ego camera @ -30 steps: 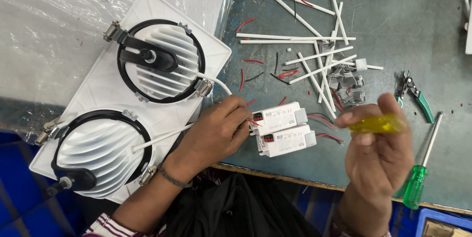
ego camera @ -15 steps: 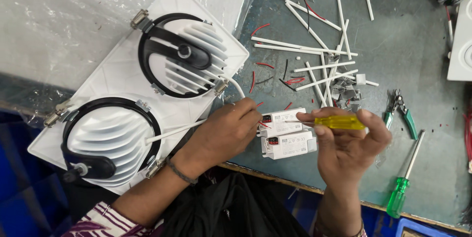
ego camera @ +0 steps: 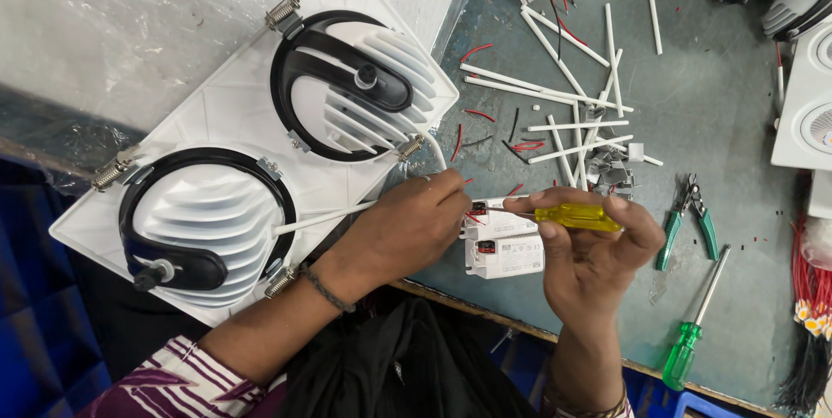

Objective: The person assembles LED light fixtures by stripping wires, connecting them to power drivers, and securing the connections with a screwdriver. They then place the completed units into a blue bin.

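Grey-green and scuffed, the surface (ego camera: 728,115) carries everything at the near edge where the two hands meet. The right hand (ego camera: 598,253) is curled tight around a yellow-handled screwdriver (ego camera: 576,216), its thin shaft lying level and pointing left to the end of two small white boxes (ego camera: 503,240) stacked side by side just under the fingers. The left hand (ego camera: 403,227) rests on the left end of those boxes, fingers bent and pinched together at the spot where the screwdriver tip arrives; whether it grips a wire there cannot be told. A white cable (ego camera: 325,216) runs from beneath this hand to the lower of two round finned lamps (ego camera: 208,219) set in a white double light housing (ego camera: 234,115) that hangs over the surface's edge. Beyond the hands lie white tube offcuts (ego camera: 555,89) and red wire scraps (ego camera: 475,50). To the right sit green-handled pliers (ego camera: 689,219) and a green-handled screwdriver (ego camera: 696,323), well apart from the hands.
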A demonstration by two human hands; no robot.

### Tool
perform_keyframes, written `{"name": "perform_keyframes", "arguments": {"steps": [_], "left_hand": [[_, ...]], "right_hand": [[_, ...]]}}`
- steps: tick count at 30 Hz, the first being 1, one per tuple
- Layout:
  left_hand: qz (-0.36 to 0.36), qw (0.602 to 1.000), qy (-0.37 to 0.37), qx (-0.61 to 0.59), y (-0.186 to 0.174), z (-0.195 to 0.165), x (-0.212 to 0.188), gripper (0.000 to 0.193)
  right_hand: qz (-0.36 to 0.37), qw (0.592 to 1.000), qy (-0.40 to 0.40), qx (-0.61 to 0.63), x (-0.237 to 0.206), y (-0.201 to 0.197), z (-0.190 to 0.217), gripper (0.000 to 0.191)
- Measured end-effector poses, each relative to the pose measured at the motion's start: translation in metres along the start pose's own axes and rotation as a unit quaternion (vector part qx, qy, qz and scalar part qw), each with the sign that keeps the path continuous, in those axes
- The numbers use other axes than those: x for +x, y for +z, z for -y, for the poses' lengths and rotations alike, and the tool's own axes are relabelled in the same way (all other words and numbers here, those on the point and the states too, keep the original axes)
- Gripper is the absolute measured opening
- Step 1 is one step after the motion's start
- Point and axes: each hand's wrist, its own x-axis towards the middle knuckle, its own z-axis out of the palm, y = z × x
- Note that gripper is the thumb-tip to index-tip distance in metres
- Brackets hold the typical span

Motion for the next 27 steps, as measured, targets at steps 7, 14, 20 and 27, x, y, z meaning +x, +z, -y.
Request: {"name": "perform_keyframes", "arguments": {"steps": [7, 14, 20, 27], "left_hand": [[0.002, 1.000, -0.012, -0.019, -0.0015, -0.0012, 0.0012, 0.008], [0.017, 1.000, -0.012, 0.004, -0.0022, -0.0010, 0.0008, 0.008], [0.008, 1.000, -0.026, -0.011, 0.0007, -0.0015, 0.0008, 0.009], [-0.004, 0.999, -0.036, -0.021, 0.0033, -0.0017, 0.0011, 0.007]], "right_hand": [[-0.001, 0.999, -0.021, -0.046, 0.0028, 0.0050, -0.0007, 0.057], [0.026, 0.998, -0.034, -0.040, 0.0014, 0.0078, -0.0013, 0.055], [0.033, 0.998, -0.022, -0.040, 0.0048, 0.0100, -0.0030, 0.052], [0.021, 1.000, -0.010, -0.020, 0.0087, 0.0079, -0.0030, 0.051]]}}
